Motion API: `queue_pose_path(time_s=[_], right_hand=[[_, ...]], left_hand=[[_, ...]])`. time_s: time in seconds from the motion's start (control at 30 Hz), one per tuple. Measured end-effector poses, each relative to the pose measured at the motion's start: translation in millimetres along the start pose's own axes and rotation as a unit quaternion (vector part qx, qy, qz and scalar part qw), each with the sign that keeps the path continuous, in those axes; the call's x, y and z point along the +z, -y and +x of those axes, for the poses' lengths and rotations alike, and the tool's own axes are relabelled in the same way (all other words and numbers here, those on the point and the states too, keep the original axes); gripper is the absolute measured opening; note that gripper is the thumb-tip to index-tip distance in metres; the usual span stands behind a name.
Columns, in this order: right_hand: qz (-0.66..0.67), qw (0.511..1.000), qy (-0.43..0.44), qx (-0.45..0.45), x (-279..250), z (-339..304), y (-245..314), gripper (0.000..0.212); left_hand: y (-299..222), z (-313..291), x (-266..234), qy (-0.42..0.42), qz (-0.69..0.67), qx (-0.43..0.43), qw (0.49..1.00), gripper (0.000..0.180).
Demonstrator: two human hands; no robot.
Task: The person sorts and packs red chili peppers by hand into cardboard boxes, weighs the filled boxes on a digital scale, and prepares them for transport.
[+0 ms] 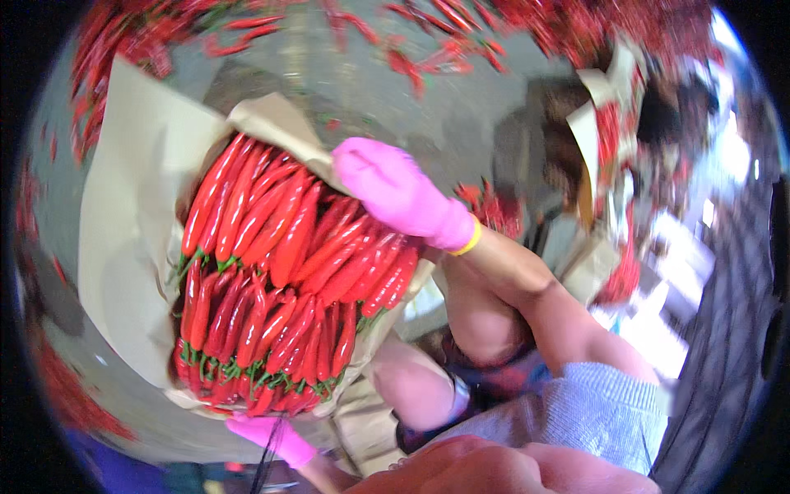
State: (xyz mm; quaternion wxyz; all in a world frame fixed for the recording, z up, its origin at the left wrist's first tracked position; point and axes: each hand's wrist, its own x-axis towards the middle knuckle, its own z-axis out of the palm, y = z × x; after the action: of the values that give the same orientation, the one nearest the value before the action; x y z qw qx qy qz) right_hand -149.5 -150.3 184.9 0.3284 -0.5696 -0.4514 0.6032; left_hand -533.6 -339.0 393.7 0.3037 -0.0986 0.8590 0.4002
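Note:
A box lined with brown paper [123,214] holds neat rows of long red chilli peppers [280,280] with green stems. My right hand [395,193], in a pink glove with a yellow cuff band, rests on the folded paper at the box's far right corner and seems to pinch it. My left hand [267,436], also in a pink glove, is at the near edge of the box, under the lowest row of chillies. Most of that hand is hidden, so its grip is unclear.
Loose red chillies [428,41] lie scattered on the grey floor beyond the box and along the left rim. A second paper-lined box of chillies [605,123] stands at the upper right, blurred. My knees and a grey sleeve [592,412] fill the lower right.

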Motion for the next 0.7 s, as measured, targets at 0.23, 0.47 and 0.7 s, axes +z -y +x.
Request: queue_pose_path(time_s=[0.23, 0.47, 0.7], right_hand=[[0.113, 0.961, -0.098, 0.233, -12, -40, 21, 0.032], [0.224, 0.906, -0.284, 0.221, -33, -147, -6, 0.036], [0.246, 0.836, -0.451, 0.194, -43, -267, 21, 0.033]], left_hand=[[-73, 38, 89, 0.108, 0.128, 0.019, 0.986, 0.071], [-123, 49, 122, 0.250, 0.237, 0.127, 0.930, 0.067], [-149, -92, 190, 0.325, 0.343, 0.276, 0.837, 0.063]])
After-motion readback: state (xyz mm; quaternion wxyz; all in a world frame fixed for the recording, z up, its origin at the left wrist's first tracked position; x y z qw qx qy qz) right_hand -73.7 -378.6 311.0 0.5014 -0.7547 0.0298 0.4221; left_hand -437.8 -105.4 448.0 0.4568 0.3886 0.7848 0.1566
